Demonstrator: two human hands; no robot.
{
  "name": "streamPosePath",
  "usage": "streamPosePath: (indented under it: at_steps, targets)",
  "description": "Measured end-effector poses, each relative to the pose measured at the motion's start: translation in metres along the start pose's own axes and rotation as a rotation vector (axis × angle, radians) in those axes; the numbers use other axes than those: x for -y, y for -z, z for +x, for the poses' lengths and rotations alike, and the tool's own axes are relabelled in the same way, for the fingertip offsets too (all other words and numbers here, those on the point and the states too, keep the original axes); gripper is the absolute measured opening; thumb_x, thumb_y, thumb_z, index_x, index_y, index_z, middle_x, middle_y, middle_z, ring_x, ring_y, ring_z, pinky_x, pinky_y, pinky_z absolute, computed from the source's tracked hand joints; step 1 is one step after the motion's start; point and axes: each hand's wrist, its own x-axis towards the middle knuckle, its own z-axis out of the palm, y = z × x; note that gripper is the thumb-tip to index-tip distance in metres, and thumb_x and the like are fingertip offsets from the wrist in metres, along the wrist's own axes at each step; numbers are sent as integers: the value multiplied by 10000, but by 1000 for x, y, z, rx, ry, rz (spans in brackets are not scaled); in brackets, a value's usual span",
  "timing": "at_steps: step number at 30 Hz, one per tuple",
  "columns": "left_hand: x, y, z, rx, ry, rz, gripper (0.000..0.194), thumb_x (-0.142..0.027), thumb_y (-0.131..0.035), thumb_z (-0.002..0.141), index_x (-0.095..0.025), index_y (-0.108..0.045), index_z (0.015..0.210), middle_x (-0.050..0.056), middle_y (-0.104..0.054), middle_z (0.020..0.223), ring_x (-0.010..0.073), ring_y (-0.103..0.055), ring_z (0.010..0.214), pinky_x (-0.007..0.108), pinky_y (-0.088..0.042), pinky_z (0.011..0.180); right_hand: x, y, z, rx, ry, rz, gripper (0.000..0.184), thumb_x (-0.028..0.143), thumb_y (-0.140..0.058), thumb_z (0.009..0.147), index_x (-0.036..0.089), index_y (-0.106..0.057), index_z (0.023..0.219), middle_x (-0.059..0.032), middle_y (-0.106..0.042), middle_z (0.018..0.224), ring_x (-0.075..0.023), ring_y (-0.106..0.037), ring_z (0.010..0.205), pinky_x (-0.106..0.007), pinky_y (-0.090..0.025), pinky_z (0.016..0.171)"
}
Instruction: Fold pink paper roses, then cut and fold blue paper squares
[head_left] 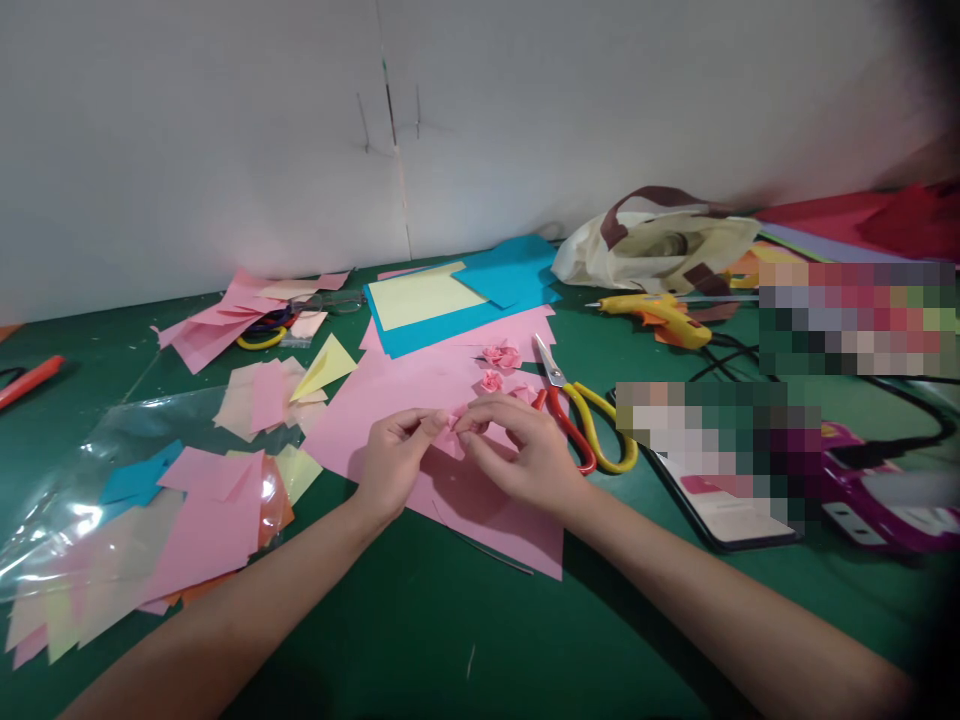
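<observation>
My left hand (396, 455) and my right hand (517, 450) meet over a large pink paper sheet (420, 390) on the green mat. Both pinch a small folded pink paper piece (454, 420) between their fingertips. Just beyond my right hand lie small pink paper roses (501, 356), and red-and-yellow scissors (581, 415) lie to the right of that hand.
Blue and pale yellow sheets (457, 295) lie at the back. A clear bag with coloured paper scraps (135, 520) sits at the left. A yellow glue gun (660, 312), a cloth bag (660, 245), a phone (735, 505) and black cables are at the right.
</observation>
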Motion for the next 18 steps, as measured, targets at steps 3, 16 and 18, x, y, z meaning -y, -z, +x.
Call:
streamPosePath:
  at_steps: [3,16,18]
  targets:
    - [0,0,-1,0,-19,-8,206,-414,-705,712,-211,-737,733,35,-722,735,196,-652,765,319,-504,763,0,1,-1,-19,-22,20,96,186,-561,796,214,-645,760,-37,-661,773,-165,-615,747,-351,-491,755]
    - [-3,-2,-4,-27,-73,5,121,-316,-694,728,-205,-724,766,38,-731,798,176,-663,774,300,-533,735,-7,-4,1,-116,-267,271,81,203,-638,762,209,-581,820,-13,-621,802,-134,-581,730,-295,-481,676]
    - [-2,-2,-4,-26,-71,5,127,-316,-692,724,-197,-718,760,42,-727,790,181,-662,760,305,-537,715,-6,-4,1,-113,-250,253,51,186,-629,766,210,-592,792,-10,-627,780,-132,-579,716,-293,-479,667]
